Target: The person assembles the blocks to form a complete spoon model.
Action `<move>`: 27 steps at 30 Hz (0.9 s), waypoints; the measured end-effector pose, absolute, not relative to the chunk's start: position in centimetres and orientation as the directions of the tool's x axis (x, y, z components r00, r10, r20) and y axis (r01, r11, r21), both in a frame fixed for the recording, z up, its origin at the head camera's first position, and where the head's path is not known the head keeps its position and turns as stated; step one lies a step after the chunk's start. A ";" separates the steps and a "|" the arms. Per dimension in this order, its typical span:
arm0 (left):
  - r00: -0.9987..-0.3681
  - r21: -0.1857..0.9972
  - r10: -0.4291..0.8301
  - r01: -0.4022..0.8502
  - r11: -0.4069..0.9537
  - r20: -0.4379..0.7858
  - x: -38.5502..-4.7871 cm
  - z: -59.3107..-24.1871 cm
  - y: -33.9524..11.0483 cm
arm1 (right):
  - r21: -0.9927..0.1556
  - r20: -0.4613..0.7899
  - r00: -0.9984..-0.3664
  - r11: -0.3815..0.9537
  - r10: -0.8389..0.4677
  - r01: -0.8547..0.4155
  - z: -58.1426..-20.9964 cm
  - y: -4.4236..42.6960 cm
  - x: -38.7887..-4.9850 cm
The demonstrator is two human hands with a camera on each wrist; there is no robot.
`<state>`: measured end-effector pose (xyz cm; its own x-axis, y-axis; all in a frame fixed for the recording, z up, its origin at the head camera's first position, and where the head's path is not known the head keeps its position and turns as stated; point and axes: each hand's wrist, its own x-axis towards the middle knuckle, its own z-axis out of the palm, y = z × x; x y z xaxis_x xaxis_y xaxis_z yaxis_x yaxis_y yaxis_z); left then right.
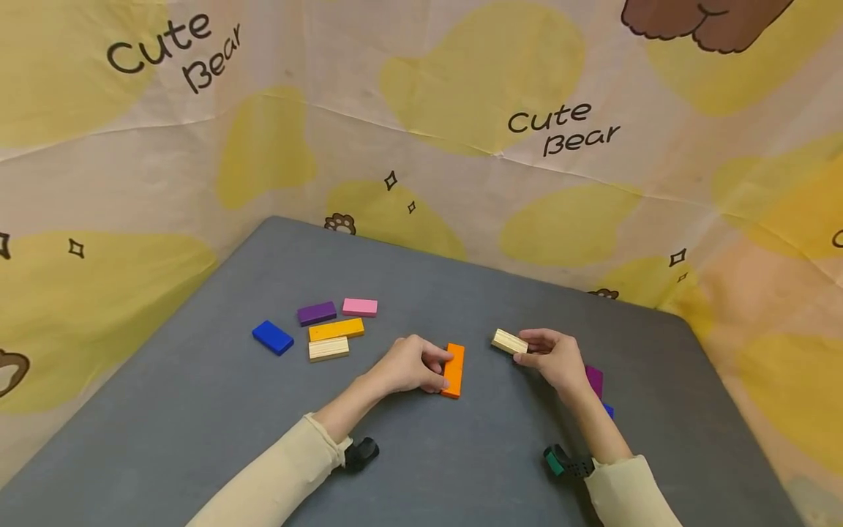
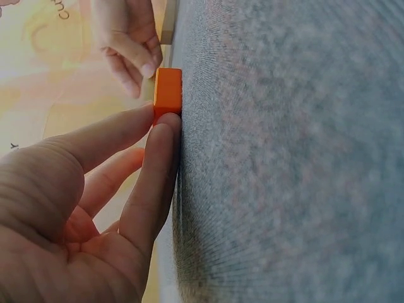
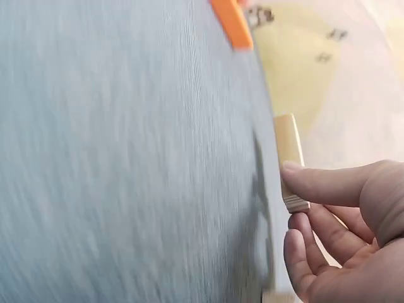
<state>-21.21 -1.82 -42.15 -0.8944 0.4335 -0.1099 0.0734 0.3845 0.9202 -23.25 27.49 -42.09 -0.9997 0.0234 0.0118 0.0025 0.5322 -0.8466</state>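
- The left hand [image 1: 410, 366] grips a bright-orange rectangular block [image 1: 456, 372] at its left side; the block lies on the grey table [image 1: 461, 468], long axis running nearly straight away from the person.
- The right hand [image 1: 555, 360] pinches a pale wooden block [image 1: 509, 342] to its right, far end pointing leftward.
- The yellow-patterned cloth backdrop [image 1: 448, 66] reads "Cute Bear" twice.

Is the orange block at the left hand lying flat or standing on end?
Flat: the head view shows the orange block broad face up.
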 end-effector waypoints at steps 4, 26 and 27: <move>-0.893 0.920 0.436 0.070 0.385 -0.115 -21.1 -42.4 -1.8 | -0.888 -0.026 -1.000 0.460 0.005 0.025 -41.9 25.5 -22.3; -0.888 0.906 0.448 0.102 0.411 -0.104 -21.3 -41.9 -1.8 | -0.899 -0.150 -0.987 0.423 -0.064 0.110 -42.5 22.1 -26.3; -0.887 0.906 0.450 0.105 0.409 -0.101 -21.3 -41.9 -1.9 | -0.902 -0.147 -0.986 0.419 -0.082 0.100 -42.5 21.8 -26.5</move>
